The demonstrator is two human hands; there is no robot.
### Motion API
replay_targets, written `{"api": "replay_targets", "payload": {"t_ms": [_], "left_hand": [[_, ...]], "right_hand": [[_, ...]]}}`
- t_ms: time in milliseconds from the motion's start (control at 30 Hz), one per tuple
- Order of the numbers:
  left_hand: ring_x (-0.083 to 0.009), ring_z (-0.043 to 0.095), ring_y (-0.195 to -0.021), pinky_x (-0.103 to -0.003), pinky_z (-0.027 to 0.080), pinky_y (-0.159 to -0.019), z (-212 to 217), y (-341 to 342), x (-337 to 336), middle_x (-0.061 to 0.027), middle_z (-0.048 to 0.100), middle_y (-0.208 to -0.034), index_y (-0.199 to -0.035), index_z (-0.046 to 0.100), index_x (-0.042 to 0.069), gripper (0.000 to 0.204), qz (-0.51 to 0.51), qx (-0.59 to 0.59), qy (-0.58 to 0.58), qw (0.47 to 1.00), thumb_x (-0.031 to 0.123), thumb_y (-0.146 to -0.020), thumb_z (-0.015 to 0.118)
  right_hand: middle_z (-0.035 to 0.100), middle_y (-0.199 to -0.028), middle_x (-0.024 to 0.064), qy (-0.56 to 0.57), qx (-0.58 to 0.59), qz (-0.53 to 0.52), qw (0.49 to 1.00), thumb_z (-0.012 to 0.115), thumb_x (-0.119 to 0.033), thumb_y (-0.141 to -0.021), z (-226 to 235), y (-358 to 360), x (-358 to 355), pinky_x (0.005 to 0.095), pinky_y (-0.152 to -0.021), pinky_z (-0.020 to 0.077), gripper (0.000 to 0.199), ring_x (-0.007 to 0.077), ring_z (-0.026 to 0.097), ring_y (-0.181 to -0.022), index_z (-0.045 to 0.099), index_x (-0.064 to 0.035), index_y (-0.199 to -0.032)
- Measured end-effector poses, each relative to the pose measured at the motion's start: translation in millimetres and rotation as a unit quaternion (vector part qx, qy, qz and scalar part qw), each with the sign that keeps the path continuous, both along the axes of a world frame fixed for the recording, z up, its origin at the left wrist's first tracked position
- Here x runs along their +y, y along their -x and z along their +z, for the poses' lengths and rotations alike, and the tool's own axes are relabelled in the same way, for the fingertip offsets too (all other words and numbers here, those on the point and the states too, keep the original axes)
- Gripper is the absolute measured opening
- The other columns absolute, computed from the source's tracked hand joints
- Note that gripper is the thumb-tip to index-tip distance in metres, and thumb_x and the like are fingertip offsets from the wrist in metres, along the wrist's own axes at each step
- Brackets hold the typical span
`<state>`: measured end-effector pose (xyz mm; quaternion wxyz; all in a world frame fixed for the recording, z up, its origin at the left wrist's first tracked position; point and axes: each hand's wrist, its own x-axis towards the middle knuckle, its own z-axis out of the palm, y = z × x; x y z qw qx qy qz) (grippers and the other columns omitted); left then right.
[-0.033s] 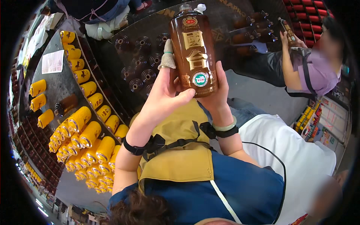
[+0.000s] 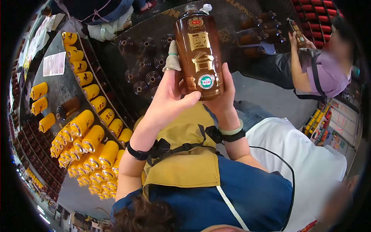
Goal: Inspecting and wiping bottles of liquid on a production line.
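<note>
A brown glossy glass bottle (image 2: 198, 54) with gold lettering, a red-and-gold emblem and a round green-and-white sticker is held up in front of me, neck away from me. My left hand (image 2: 170, 91) grips its lower left side, thumb across the front near the base. A knitted finger cover (image 2: 172, 58) with a green band sits on one of its fingers. My right hand (image 2: 224, 94) wraps the lower right side, with its other fingers hidden behind the bottle. A small white piece (image 2: 206, 8) shows beside the bottle's neck; I cannot tell what it is.
Several brown bottles stand on the dark table (image 2: 112, 58) beyond my hands. To the left are many yellow bottles (image 2: 92, 138) and one brown bottle (image 2: 68, 108) lying among them. At right a co-worker (image 2: 328, 73) in purple holds a similar bottle (image 2: 296, 31). Red items are stacked behind.
</note>
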<state>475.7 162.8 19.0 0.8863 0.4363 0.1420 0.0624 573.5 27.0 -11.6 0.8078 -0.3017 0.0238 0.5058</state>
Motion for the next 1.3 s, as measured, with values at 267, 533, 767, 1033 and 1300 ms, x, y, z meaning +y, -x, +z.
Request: {"api": "replay_targets", "payload": {"t_ms": [267, 533, 767, 1033, 1300], "left_hand": [[-0.0236, 0.035, -0.145, -0.039, 0.031, -0.118, -0.2, 6.3, -5.6, -0.0107, 0.026, -0.161, -0.162, 0.002, 0.005, 0.100, 0.008, 0.009, 0.008, 1.000, 0.006, -0.086, 0.068], [-0.0183, 0.042, -0.135, -0.036, 0.035, -0.115, 3.5, 7.4, -11.4, -0.0113, 0.038, -0.149, -0.160, 0.008, 0.003, 0.095, 0.011, 0.025, 0.026, 0.999, -0.002, -0.086, 0.068], [-0.0182, 0.042, -0.134, -0.035, 0.037, -0.114, -2.8, 11.3, -14.0, -0.0125, 0.037, -0.149, -0.159, 0.009, 0.002, 0.096, 0.010, 0.038, 0.004, 0.999, -0.002, -0.086, 0.070], [-0.0218, 0.038, -0.142, -0.035, 0.038, -0.113, 0.3, 14.1, -20.1, -0.0101, 0.031, -0.159, -0.162, 0.007, 0.005, 0.094, 0.038, 0.016, -0.003, 0.999, -0.011, -0.078, 0.048], [-0.0193, 0.040, -0.139, -0.037, 0.027, -0.120, 0.2, 20.3, -19.3, -0.0096, 0.033, -0.157, -0.161, 0.009, 0.002, 0.091, 0.054, 0.010, 0.028, 0.998, -0.011, -0.079, 0.049]], "right_hand": [[0.062, -0.129, 0.0229, -0.048, 0.119, -0.043, 0.991, 0.026, -0.060, -0.103, 0.0, 10.9, 1.2, 0.0481, -0.092, 0.0555, 0.074, 0.0366, 0.067, -0.105, 0.044, -0.0016, -0.144], [0.062, -0.125, 0.0241, -0.031, 0.094, -0.046, 0.994, 0.025, -0.061, -0.103, -1.8, 17.4, -4.3, 0.0483, -0.089, 0.0559, 0.075, 0.0373, 0.067, -0.102, 0.045, -0.0007, -0.143], [0.062, -0.126, 0.0254, -0.029, 0.085, -0.050, 0.995, 0.024, -0.059, -0.103, -4.5, 21.0, -3.6, 0.0493, -0.089, 0.0557, 0.074, 0.0383, 0.066, -0.103, 0.045, -0.0002, -0.143], [0.057, -0.135, 0.0235, -0.053, 0.094, -0.044, 0.993, 0.026, -0.058, -0.104, -5.6, 22.7, -9.1, 0.0502, -0.098, 0.0524, 0.073, 0.0376, 0.062, -0.116, 0.041, -0.0014, -0.147], [0.057, -0.137, 0.0231, -0.133, 0.116, -0.008, 0.984, 0.027, -0.058, -0.103, -14.5, 24.2, -12.9, 0.0504, -0.100, 0.0513, 0.073, 0.0374, 0.062, -0.117, 0.041, -0.0030, -0.148]]}}
